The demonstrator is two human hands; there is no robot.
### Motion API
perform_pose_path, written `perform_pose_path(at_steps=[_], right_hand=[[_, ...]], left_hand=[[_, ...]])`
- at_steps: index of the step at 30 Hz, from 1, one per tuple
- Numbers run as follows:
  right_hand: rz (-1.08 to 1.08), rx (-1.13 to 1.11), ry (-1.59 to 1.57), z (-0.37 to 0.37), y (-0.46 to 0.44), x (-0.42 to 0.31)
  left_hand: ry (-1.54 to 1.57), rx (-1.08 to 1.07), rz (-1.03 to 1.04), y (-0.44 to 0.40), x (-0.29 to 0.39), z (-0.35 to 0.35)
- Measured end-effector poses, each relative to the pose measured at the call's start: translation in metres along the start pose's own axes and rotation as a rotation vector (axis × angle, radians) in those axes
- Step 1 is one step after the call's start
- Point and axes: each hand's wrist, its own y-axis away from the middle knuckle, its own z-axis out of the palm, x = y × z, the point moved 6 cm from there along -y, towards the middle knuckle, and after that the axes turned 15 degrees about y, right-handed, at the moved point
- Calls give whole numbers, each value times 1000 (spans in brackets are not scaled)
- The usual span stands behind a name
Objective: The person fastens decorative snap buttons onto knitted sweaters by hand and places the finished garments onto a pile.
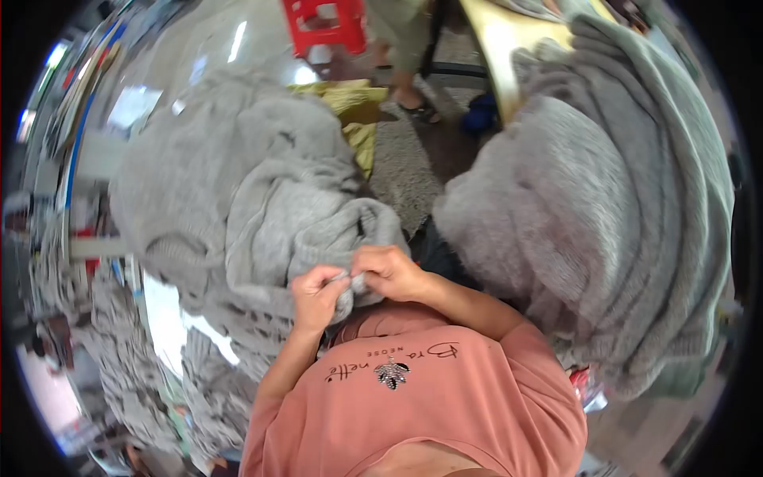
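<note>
A grey knitted garment [278,199] lies bunched up in front of my body, its folds reaching to my waist. My left hand [316,296] is closed, pinching a bit of its edge between thumb and fingers. Right beside it my right hand [388,273] is closed on the same edge, fingers curled, with the two hands almost touching. The exact spot between the fingertips is partly hidden. A ribbed, rolled fold rises just above my hands.
More grey knitwear [548,207] hangs in a thick heap at right, by a pale tabletop [497,48]. A red plastic stool [327,28], yellow cloth [358,119] and another person's sandalled foot [417,107] are ahead. Grey knit piles [127,358] lie at lower left.
</note>
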Motion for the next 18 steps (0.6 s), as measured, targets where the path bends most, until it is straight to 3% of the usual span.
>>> perform_pose_path(at_steps=[4,7,9,11,13,18], right_hand=[[-33,-57,136,4,0,-1],[181,-118,146,7,3,5],[187,-94,162,12,3,13],[104,-227,200,24,7,23],[156,-365,206,23,5,21],[200,-204,178,18,7,27]], left_hand=[[100,-27,-37,4,-7,0],[-194,-40,96,1,8,1],[-237,-57,138,-2,7,3],[-264,-66,90,-2,2,0],[-176,-39,84,-2,4,2],[-26,-17,50,-5,-1,5]])
